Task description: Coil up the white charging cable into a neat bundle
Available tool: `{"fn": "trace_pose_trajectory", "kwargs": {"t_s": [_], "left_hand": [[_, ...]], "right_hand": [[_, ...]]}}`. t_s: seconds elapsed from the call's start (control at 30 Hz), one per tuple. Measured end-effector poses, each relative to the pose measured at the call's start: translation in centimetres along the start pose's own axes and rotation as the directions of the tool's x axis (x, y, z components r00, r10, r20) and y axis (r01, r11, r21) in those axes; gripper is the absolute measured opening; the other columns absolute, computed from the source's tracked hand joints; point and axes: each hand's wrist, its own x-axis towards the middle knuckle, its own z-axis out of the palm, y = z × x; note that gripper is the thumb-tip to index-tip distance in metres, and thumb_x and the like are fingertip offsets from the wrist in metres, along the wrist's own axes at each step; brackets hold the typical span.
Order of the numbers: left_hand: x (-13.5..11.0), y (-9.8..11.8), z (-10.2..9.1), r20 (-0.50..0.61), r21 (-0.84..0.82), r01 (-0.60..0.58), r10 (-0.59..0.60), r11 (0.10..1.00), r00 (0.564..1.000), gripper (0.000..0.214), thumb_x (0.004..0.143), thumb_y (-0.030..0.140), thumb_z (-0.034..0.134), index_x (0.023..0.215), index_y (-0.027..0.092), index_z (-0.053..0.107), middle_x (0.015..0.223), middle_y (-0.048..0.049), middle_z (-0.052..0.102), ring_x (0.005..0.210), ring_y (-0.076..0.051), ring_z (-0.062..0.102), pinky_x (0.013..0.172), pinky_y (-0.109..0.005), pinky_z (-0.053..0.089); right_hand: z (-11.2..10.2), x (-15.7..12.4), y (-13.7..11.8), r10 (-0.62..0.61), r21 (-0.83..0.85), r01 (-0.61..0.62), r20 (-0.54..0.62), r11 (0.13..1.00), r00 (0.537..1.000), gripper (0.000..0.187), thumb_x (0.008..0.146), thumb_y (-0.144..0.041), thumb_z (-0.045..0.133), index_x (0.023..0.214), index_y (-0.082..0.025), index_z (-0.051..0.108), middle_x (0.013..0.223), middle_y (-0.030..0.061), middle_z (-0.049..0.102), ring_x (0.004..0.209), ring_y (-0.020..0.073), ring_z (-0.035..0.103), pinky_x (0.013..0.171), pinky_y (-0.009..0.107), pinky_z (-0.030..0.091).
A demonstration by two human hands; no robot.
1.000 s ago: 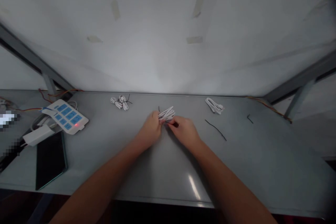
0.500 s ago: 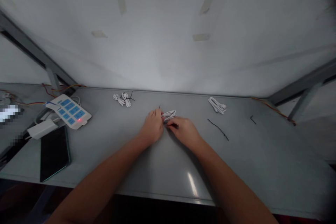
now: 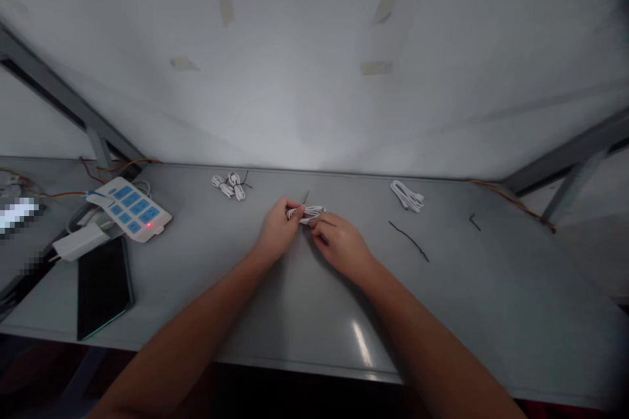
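Both hands, left hand [image 3: 276,230] and right hand [image 3: 339,245], pinch white cable bundle [image 3: 305,213].

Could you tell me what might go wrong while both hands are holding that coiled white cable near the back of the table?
1. The coiled white cable is pinched only at its ends by the left hand and right hand, so its loops may spring loose.
2. The thin black tie sticking up behind the coil looks loose and could slip off.
3. The light is dim, so the loose black tie is easy to overlook.
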Motion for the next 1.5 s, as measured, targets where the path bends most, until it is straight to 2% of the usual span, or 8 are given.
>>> {"fn": "trace_pose_trajectory", "kwargs": {"t_s": [0.23,0.47,0.6,0.83,1.2,1.3,1.37,1.5], "left_hand": [[-0.1,0.2,-0.3,-0.002,-0.015,0.046,-0.046,0.999,0.999,0.015,0.093,0.031,0.064,0.092,0.017,0.065,0.087,-0.0057,0.073,0.081,-0.019,0.066,0.076,-0.031,0.047],[-0.4,-0.5,0.5,-0.035,-0.066,-0.089,0.087,0.994,0.996,0.008,0.087,0.026,0.070,0.087,0.019,0.067,0.104,-0.0078,0.073,0.098,-0.021,0.070,0.088,-0.034,0.053],[-0.8,-0.4,0.7,0.026,-0.178,-0.085,0.091,0.980,0.996,0.018,0.087,0.025,0.070,0.103,0.020,0.066,0.101,-0.0067,0.075,0.093,-0.021,0.073,0.084,-0.034,0.055],[-1.3,0.2,0.6,0.031,-0.176,-0.174,0.182,0.969,0.983,0.024,0.091,0.018,0.066,0.115,0.021,0.066,0.111,-0.0081,0.075,0.103,-0.021,0.072,0.092,-0.035,0.055],[-2.4,1.5,0.3,0.007,0.081,-0.406,0.407,0.910,0.914,0.019,0.094,0.012,0.059,0.107,0.022,0.069,0.106,-0.0063,0.073,0.102,-0.020,0.069,0.093,-0.035,0.054],[-2.4,1.7,0.5,0.000,-0.075,-0.301,0.302,0.951,0.953,0.016,0.093,0.018,0.064,0.107,0.022,0.069,0.108,-0.0066,0.073,0.103,-0.020,0.069,0.087,-0.032,0.054],[-2.2,1.8,0.6,0.013,-0.279,-0.130,0.139,0.952,0.990,0.014,0.091,0.026,0.069,0.104,0.021,0.069,0.105,-0.0070,0.073,0.099,-0.020,0.070,0.081,-0.030,0.055],[-1.5,1.7,0.7,0.209,-0.613,0.273,-0.180,0.742,0.961,0.024,0.087,0.037,0.076,0.094,0.017,0.066,0.096,-0.0069,0.072,0.085,-0.018,0.069,0.075,-0.029,0.055]], "right_hand": [[0.4,0.1,-0.3,-0.097,0.001,0.097,-0.099,0.995,0.990,0.018,0.091,-0.008,0.056,0.083,-0.022,0.062,0.094,0.0076,0.072,0.090,0.0218,0.068,0.082,0.036,0.058],[-0.3,0.2,0.1,-0.003,0.121,0.030,-0.220,0.992,0.975,0.015,0.096,-0.011,0.057,0.092,-0.024,0.066,0.096,0.0060,0.073,0.092,0.0209,0.070,0.084,0.035,0.057],[-0.8,0.5,0.5,-0.004,0.118,0.034,-0.241,0.992,0.971,0.015,0.097,-0.012,0.060,0.089,-0.023,0.068,0.094,0.0064,0.073,0.090,0.0216,0.068,0.082,0.037,0.056],[-1.6,0.7,0.8,-0.010,0.043,0.022,-0.265,0.999,0.964,0.015,0.094,-0.011,0.062,0.090,-0.023,0.070,0.131,0.0102,0.071,0.117,0.0282,0.063,0.100,0.048,0.052],[-0.7,0.4,0.3,0.126,0.104,-0.101,-0.269,0.989,0.955,0.020,0.092,-0.008,0.055,0.083,-0.023,0.064,0.092,0.0077,0.072,0.091,0.0232,0.067,0.082,0.036,0.053],[-0.6,0.4,0.3,0.135,0.095,-0.111,-0.301,0.989,0.944,0.020,0.091,-0.007,0.055,0.084,-0.023,0.064,0.090,0.0071,0.072,0.090,0.0233,0.067,0.081,0.036,0.053],[-0.5,0.4,0.4,0.131,0.098,-0.104,-0.329,0.990,0.935,0.019,0.091,-0.007,0.055,0.085,-0.023,0.064,0.090,0.0062,0.072,0.090,0.0226,0.067,0.080,0.036,0.053],[-0.7,0.3,0.5,0.089,0.118,-0.050,-0.356,0.992,0.930,0.021,0.091,-0.007,0.053,0.088,-0.024,0.065,0.093,0.0049,0.074,0.091,0.0205,0.069,0.082,0.035,0.054]]}}
